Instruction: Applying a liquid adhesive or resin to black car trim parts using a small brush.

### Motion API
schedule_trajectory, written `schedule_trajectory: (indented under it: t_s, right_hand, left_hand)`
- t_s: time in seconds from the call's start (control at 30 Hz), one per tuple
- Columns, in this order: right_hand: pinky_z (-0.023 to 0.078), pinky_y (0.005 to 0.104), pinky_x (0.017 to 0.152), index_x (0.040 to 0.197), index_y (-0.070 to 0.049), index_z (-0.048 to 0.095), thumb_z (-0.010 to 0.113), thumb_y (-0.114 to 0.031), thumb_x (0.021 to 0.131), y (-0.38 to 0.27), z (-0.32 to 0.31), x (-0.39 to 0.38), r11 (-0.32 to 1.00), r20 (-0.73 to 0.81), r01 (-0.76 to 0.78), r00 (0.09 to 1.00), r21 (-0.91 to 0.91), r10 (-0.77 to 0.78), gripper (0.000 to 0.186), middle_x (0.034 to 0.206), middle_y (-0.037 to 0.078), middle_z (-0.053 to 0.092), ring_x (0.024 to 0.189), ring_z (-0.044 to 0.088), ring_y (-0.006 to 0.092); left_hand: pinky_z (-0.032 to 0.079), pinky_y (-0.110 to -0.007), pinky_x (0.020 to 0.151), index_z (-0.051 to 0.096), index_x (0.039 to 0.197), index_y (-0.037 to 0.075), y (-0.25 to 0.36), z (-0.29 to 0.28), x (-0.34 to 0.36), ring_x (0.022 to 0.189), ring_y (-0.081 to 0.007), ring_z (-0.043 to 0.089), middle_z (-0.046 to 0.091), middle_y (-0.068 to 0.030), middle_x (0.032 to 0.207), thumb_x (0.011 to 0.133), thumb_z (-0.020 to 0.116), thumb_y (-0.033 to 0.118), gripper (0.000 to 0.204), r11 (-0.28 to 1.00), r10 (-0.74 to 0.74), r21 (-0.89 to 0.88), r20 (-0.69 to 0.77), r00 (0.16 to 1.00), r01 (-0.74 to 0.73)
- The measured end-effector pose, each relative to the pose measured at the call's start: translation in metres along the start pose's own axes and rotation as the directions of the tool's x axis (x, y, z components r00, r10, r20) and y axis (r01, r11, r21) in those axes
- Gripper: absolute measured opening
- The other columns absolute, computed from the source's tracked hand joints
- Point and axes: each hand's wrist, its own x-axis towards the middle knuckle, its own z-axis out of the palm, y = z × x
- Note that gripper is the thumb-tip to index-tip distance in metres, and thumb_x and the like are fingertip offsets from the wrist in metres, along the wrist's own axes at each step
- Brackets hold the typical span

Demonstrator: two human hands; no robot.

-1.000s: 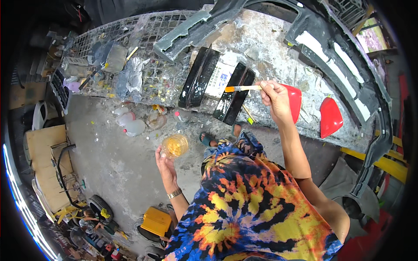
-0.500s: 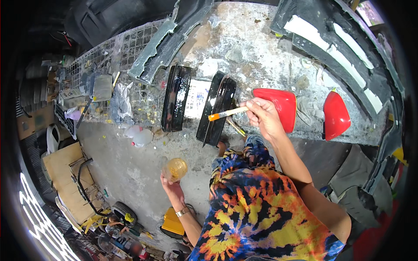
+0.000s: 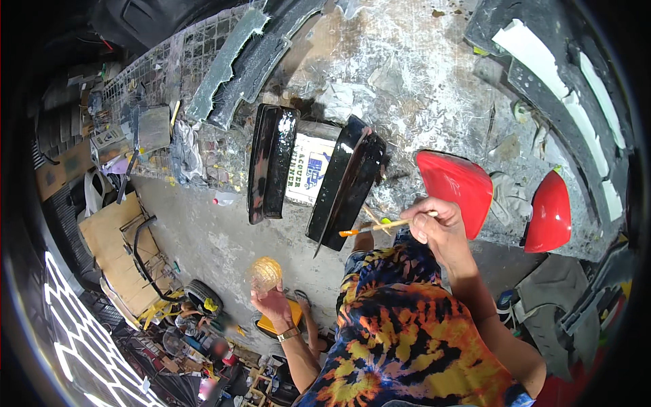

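Observation:
My right hand [image 3: 439, 229] pinches the wooden handle of a paintbrush [image 3: 386, 226]. Its orange-stained bristles point left, in view over the near end of a glossy black moulded part [image 3: 349, 180]; whether they touch it I cannot tell. Low on the left, away from the table, my left hand [image 3: 272, 302] is closed around a clear cup [image 3: 264, 272] with amber liquid. A second glossy black part [image 3: 271, 163] lies farther left. Between the two black parts sits a white printed container [image 3: 306, 168]. A red shell [image 3: 460, 188] lies just beyond my right hand.
Another red shell [image 3: 549, 214] rests farther right beside a crumpled cloth [image 3: 508, 197]. Large dark moulded pieces with white strips [image 3: 536, 57] curve along the right; a rough-edged grey piece [image 3: 251, 64] lies at the far left. Thin sticks [image 3: 375, 217] jut over the table's near edge.
My right hand and the brush have come nearer to me, the bristles passing from the middle of the right black part to its near end. The head view has shifted; both grips are unchanged.

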Motion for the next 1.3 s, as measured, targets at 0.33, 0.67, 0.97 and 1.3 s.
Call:
schedule_trajectory:
  t_s: [0.33,0.67,0.97,1.3]
  right_hand:
    - [0.045,0.0224,0.07,0.1,0.0,0.067,0.066,0.001,0.083,-0.001,0.008,0.022,0.984,0.216,-0.04,0.973,-0.173,0.078,0.018,0.089,0.003,0.062,0.08,0.057,0.0089]
    - [0.048,0.0266,0.07,0.097,0.002,0.068,0.065,0.003,0.081,-0.005,-0.006,0.036,0.987,0.25,-0.052,0.964,-0.151,0.089,0.016,0.086,0.01,0.066,0.079,0.063,0.0146]
    - [0.048,0.0246,0.068,0.094,0.002,0.069,0.064,0.001,0.083,-0.016,-0.021,0.041,0.97,0.162,-0.056,0.982,-0.236,0.096,0.012,0.081,0.009,0.068,0.075,0.064,0.0128]
    - [0.045,0.0216,0.065,0.098,0.003,0.068,0.062,0.003,0.084,-0.01,-0.023,0.023,0.994,0.065,-0.103,0.992,-0.042,0.105,0.015,0.081,0.006,0.064,0.071,0.058,0.0088]
  left_hand:
    - [0.05,-0.041,0.088,0.055,0.118,0.011,0.005,0.012,0.01,0.108,-0.0238,0.057,0.06,-0.0064,0.117,0.086,0.055,0.041,0.044,0.999,-0.005,-0.037,-0.068,0.998,0.003]
    - [0.048,-0.037,0.089,0.056,0.118,0.009,0.011,0.032,0.028,0.105,-0.0233,0.058,0.061,-0.0068,0.116,0.085,0.057,0.044,0.048,0.998,-0.017,-0.06,-0.111,0.994,0.011]
    - [0.045,-0.04,0.091,0.053,0.118,0.009,0.005,0.032,0.04,0.104,-0.0241,0.057,0.06,-0.0075,0.116,0.082,0.059,0.048,0.054,0.999,-0.036,0.006,-0.194,0.98,0.038]
    - [0.049,-0.041,0.087,0.057,0.105,0.007,0.01,0.031,0.045,0.08,-0.0192,0.061,0.065,-0.0058,0.095,0.082,0.06,0.045,0.045,0.999,-0.036,-0.037,-0.221,0.975,0.029]
